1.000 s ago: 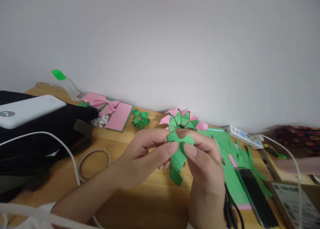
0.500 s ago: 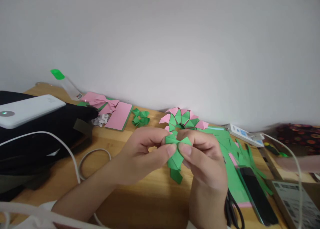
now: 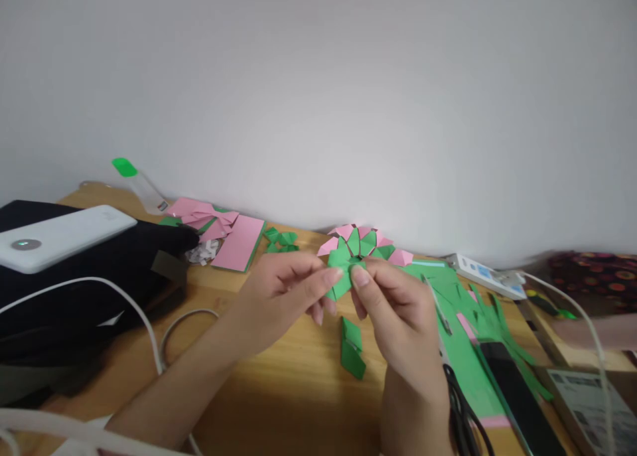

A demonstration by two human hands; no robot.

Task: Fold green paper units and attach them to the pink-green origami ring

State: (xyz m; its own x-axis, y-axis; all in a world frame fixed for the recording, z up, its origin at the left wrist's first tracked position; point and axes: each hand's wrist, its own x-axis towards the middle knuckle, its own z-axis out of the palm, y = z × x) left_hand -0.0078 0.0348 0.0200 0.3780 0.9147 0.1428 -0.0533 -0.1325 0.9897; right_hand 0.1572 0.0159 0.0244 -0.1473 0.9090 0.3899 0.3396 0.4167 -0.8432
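Between my two hands is a folded green paper piece (image 3: 340, 285), raised above the wooden table. My left hand (image 3: 279, 303) pinches its left side between thumb and fingers. On the right side, my right hand (image 3: 398, 310) grips it with the thumb on top. Below them, a separate folded green piece (image 3: 352, 350) lies on the table. Behind my hands stands a ring-like fan of pink and green folded paper (image 3: 368, 241), partly hidden by the held piece. A small green folded cluster (image 3: 281, 239) sits to its left.
At left, a white power bank (image 3: 70, 235) rests on black fabric (image 3: 99, 297). Pink paper (image 3: 239, 243) lies at the back. To the right are green sheets (image 3: 468, 363), a phone (image 3: 517, 396), a power strip (image 3: 485, 274) and cables. Another person's arm (image 3: 597, 330) shows at far right.
The held green piece has turned and moved slightly left and up between my fingers. The loose green piece beneath shows more fully. The view has tilted, so the table contents appear slightly lower.
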